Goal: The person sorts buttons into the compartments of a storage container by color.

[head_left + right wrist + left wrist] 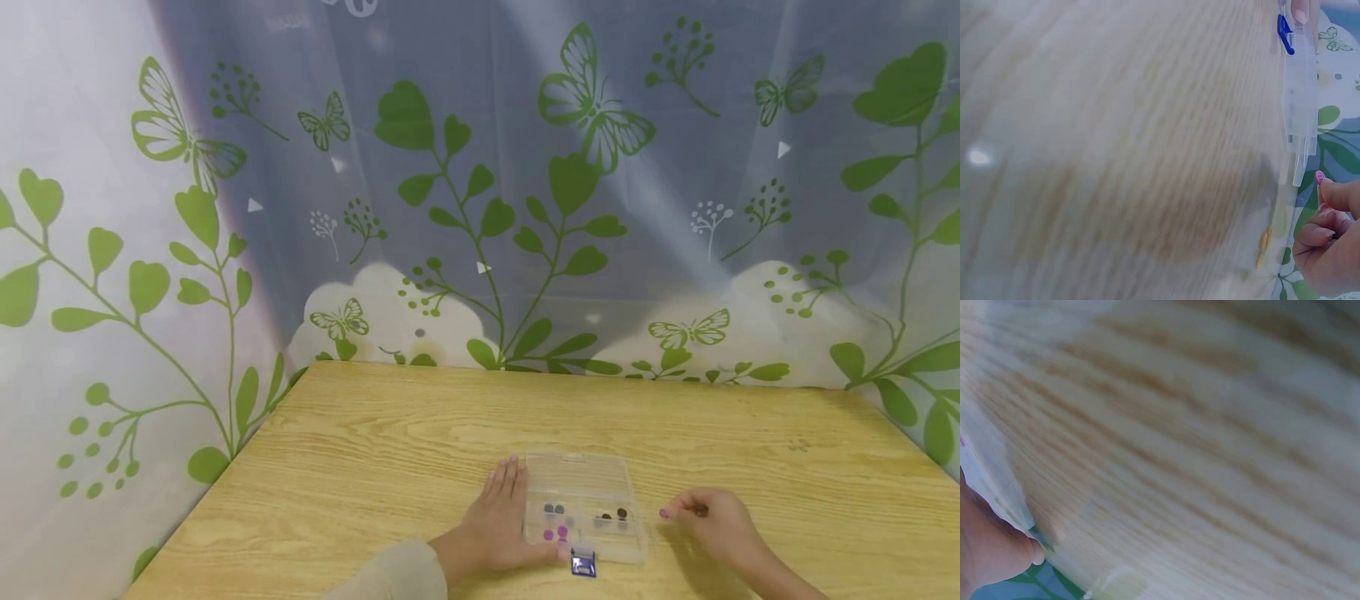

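Observation:
A clear plastic compartment box (633,546) sits on the table with its lid (581,475) raised at the back. Inside lie pink buttons (562,532), grey-blue round pieces (554,509) and dark brown ones (622,513), in separate compartments. My left hand (491,525) rests along the box's left side, fingers straight, thumb reaching along the front edge beside the blue latch (583,563). To the right of the box, my right hand (716,525) pinches a small pink button (1320,177) between thumb and finger; the other fingers are curled in.
The wood-grain table (405,417) stretches out behind and to both sides of the box. A curtain (465,208) printed with green leaves and butterflies hangs along the table's back and left edges.

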`<state>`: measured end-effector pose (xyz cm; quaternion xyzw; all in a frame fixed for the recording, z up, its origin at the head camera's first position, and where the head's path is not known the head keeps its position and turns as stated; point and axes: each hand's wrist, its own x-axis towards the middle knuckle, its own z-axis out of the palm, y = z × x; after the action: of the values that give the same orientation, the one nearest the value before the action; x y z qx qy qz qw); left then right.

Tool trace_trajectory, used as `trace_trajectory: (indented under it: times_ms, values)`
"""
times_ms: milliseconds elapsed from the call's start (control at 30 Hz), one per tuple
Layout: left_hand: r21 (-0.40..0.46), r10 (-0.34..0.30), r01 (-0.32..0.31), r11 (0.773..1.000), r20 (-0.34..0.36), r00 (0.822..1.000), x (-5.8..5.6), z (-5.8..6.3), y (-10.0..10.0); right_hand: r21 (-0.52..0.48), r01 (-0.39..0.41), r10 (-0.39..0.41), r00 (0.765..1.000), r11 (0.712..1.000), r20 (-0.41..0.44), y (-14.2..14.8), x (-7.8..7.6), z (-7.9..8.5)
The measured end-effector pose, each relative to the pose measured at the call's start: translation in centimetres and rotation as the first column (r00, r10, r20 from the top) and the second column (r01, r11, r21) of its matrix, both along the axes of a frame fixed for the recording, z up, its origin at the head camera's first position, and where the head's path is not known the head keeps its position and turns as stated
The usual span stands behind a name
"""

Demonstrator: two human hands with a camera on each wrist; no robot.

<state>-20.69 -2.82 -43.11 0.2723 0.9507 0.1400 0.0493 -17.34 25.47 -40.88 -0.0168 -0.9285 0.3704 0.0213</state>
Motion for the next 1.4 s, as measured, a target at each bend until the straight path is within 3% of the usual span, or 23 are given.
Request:
trace_trajectory:
  times_ms: [700, 1400]
  values:
    - [-0.010, 0.007, -0.007, 1.000, 0.008, 1.000, 0.1, 0.2, 0.0, -0.029, -0.035, 0.034, 0.998, 0.999, -0.045, -2.2, -0.3, 0.9]
    - [-0.014, 0.009, -0.009, 1.000, 0.001, 1.000, 0.0, 0.2, 0.1, -0.086, -0.069, 0.067, 0.997, 0.994, -0.026, -5.0, -0.9, 1.3]
